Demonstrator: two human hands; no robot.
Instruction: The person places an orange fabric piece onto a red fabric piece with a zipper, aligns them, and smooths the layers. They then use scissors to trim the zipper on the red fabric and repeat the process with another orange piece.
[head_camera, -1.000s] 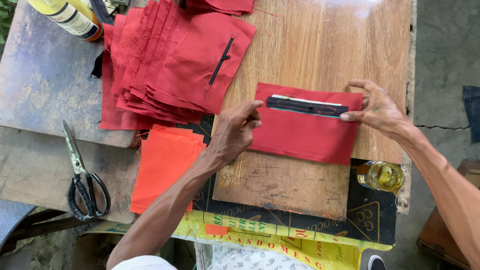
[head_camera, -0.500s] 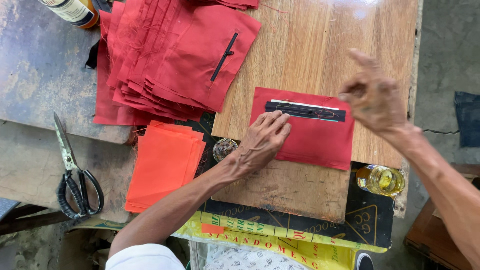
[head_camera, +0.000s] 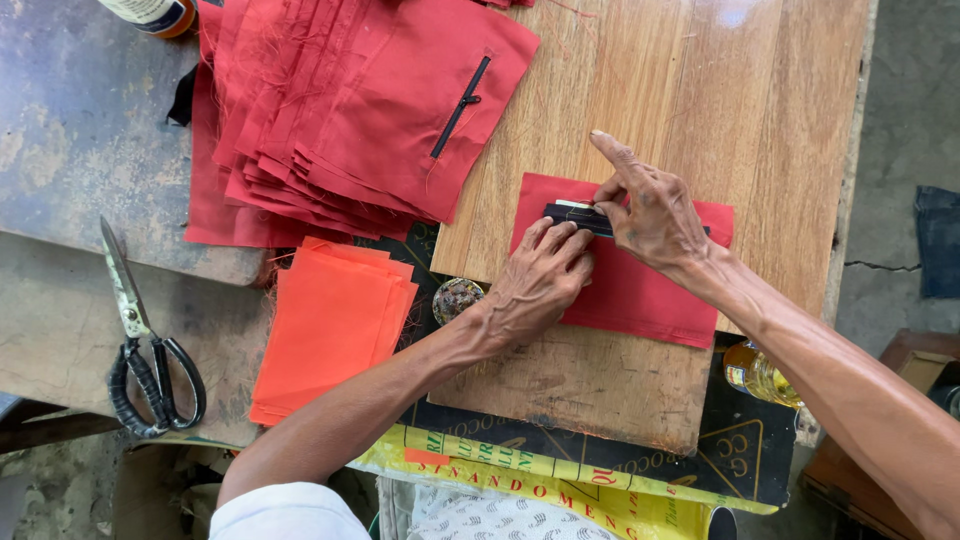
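1. Red fabric piece (head_camera: 640, 290) lies flat on the wooden board (head_camera: 700, 100), near its lower right part, with a black zipper strip (head_camera: 570, 214) along its upper edge.
2. Left hand (head_camera: 540, 280): palm down, fingers pressing the cloth just below the strip's left end. It holds nothing, only pins the cloth.
3. Right hand (head_camera: 650, 215): over the middle of the strip, index finger stretched out and up, the other fingers curled down on the strip. Whether it pinches the strip or merely presses it I cannot tell; the fingers cover that spot.
4. Doing this well, by my judgement: keep the left palm flat so the cloth does not creep, and run the strip parallel to the top edge, smoothing outward from the pinned end.
5. Count, one each: scissors (head_camera: 150, 360) on the grey tabletop (head_camera: 80, 150) at left, small round dish (head_camera: 457, 297) beside the left wrist, bottle of yellow liquid (head_camera: 760, 375) under the right forearm, can (head_camera: 150, 12) at the top left edge.
6. Count, stacks: one fanned pile of red pieces (head_camera: 330, 150), topmost with a zipper already in; one stack of orange pieces (head_camera: 325, 335). Single layers too close to count.
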